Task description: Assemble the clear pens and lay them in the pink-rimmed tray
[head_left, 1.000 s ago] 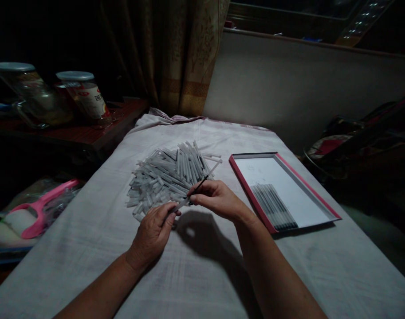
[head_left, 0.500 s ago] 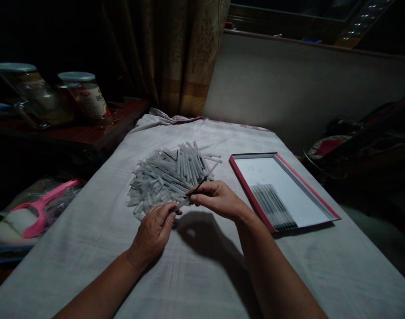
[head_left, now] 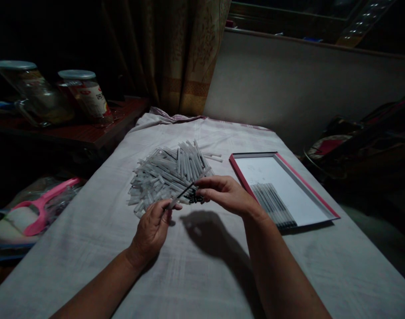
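Note:
A slim dark pen refill (head_left: pixel 186 190) slants up from a short, clear pen barrel (head_left: pixel 173 203) pinched in my left hand (head_left: pixel 151 228). My right hand (head_left: pixel 224 192) is by the refill's upper part, its index fingertip close to or touching it and its thumb apart below. Beyond both hands lies a heap of clear pen barrels (head_left: pixel 155 177) on the cloth. Small black pieces (head_left: pixel 196 197) lie at the heap's near right edge, partly behind my right fingers. A shallow red-edged box lid (head_left: pixel 300 186) to the right holds a row of clear, dark-tipped pens (head_left: pixel 272 204).
A pale checked cloth (head_left: pixel 175 274) covers the table. On the left, a dark red side table (head_left: pixel 122 117) carries clear jars (head_left: pixel 85 97) with lids. Below it is a pink-handled item (head_left: pixel 39 212) among plastic bags. A curtain (head_left: pixel 198 57) and wall stand behind.
The refill has slid down toward my left hand, so less of it sticks out. My right hand has shifted slightly right and its thumb has come away from the refill.

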### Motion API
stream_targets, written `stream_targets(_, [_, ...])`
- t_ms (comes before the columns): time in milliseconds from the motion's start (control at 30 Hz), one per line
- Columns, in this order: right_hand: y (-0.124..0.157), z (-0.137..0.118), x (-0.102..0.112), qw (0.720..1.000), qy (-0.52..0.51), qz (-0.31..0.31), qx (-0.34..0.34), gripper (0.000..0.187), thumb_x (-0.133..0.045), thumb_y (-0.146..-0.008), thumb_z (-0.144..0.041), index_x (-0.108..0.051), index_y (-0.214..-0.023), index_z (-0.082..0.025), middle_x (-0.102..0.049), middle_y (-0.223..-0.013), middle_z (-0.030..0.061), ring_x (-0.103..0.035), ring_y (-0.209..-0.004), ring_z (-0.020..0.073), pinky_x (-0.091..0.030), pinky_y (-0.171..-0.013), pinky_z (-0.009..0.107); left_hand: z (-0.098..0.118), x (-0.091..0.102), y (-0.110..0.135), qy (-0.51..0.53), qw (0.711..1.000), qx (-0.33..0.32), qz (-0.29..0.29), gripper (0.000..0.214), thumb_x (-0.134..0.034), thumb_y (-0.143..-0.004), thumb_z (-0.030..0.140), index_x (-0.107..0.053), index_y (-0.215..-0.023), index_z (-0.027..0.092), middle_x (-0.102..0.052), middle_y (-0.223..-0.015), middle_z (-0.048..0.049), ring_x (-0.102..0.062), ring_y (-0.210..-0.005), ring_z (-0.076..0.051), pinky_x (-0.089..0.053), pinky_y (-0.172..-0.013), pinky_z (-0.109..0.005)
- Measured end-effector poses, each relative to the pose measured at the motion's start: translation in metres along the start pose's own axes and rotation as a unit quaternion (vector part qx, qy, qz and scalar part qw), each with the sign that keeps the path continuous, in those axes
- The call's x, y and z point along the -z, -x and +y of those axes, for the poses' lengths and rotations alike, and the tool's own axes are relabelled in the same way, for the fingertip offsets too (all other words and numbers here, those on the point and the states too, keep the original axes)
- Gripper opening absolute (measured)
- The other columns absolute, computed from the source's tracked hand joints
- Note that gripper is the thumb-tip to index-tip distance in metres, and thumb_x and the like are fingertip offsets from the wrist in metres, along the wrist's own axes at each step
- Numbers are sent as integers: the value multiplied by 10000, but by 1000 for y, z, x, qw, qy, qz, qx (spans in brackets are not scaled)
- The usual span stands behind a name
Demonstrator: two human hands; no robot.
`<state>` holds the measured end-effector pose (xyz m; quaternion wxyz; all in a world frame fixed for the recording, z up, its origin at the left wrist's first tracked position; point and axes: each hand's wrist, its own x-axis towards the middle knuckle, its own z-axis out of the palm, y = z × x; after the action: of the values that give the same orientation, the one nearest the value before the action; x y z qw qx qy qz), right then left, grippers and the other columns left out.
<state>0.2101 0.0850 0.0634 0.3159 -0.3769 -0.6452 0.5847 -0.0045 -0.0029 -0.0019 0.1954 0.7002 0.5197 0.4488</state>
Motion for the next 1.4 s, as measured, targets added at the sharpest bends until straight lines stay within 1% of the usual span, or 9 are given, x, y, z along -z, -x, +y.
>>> stream_targets(267, [1, 28, 26, 971, 214, 97, -44, 187, -606, -761, -226, -776, -822, -175, -732, -748, 35, -633, -695, 169, -472, -629, 263, -4, -1, 4, 25, 999, 22, 34, 206, -419, -998, 324, -559, -1099, 210, -732, -960, -51, -683, -695, -130, -581, -582, -234])
stream_targets(467, [17, 43, 11, 931, 358, 51, -55, 266, -594, -802, -179, -784, -977, -243, -778, -933, 38, -689, -869, 218, -485, -754, 292, -7, -1, -1, -50, 996, -58, 39, 212, -514, -957, 286, -665, -1084, 208, -737, -978, -63, -707, -904, -188, -583, -821, -313])
stream_targets(800, [20, 51, -15, 831, 547, 78, -66, 238, -499, -943, -281, -689, -1083, -246, -713, -1071, 79, -668, -893, 219, -443, -720, 284, -11, -1, -3, -106, 986, -127, -1, 250, -553, -956, 250, -677, -1172, 227, -750, -1040, -70, -705, -961, -199, -564, -849, -324])
stream_targets(867, [24, 53, -17, 839, 533, 93, -62, 232, -475, -948, -262, -663, -1076, -216, -700, -1067, 98, -660, -899, 226, -445, -732, 295, -11, -1, -3, -109, 985, -134, -3, 248, -556, -954, 241, -674, -1172, 226, -749, -1030, -66, -705, -946, -194, -564, -830, -312])
stream_targets(933, [32, 57, -18, 875, 467, 117, -48, 214, -471, -940, -250, -645, -1051, -193, -703, -1015, 100, -655, -890, 227, -453, -754, 306, -11, 0, -3, -116, 983, -141, -6, 246, -558, -953, 232, -668, -1173, 223, -747, -1024, -62, -702, -935, -190, -558, -816, -303])
stream_targets(1033, [49, 65, -23, 947, 285, 150, -24, 164, -506, -912, -270, -647, -952, -196, -709, -880, 65, -653, -825, 210, -473, -751, 309, -10, -1, -3, -135, 979, -155, -15, 239, -557, -953, 224, -661, -1167, 209, -741, -1012, -63, -693, -922, -188, -548, -809, -303])
stream_targets(1100, [58, 71, -28, 972, 159, 175, -17, 145, -558, -874, -301, -661, -893, -201, -705, -830, 49, -651, -788, 203, -487, -724, 305, -9, -1, -2, -147, 975, -166, -26, 233, -556, -954, 225, -659, -1161, 198, -737, -1006, -66, -686, -914, -192, -542, -803, -311])
stream_targets(1233, [64, 76, -36, 975, 14, 222, -24, 188, -643, -791, -332, -703, -891, -185, -711, -819, 48, -646, -756, 192, -497, -694, 301, -9, -2, -1, -169, 967, -183, -47, 224, -536, -964, 222, -658, -1150, 193, -728, -993, -65, -672, -892, -196, -532, -786, -324])
stream_targets(1400, [62, 73, -40, 975, -27, 221, -23, 207, -664, -764, -325, -717, -893, -172, -698, -769, 42, -626, -679, 168, -498, -645, 286, -9, -4, -1, -184, 963, -190, -58, 222, -530, -968, 220, -653, -1150, 184, -718, -973, -64, -662, -869, -194, -521, -761, -319])
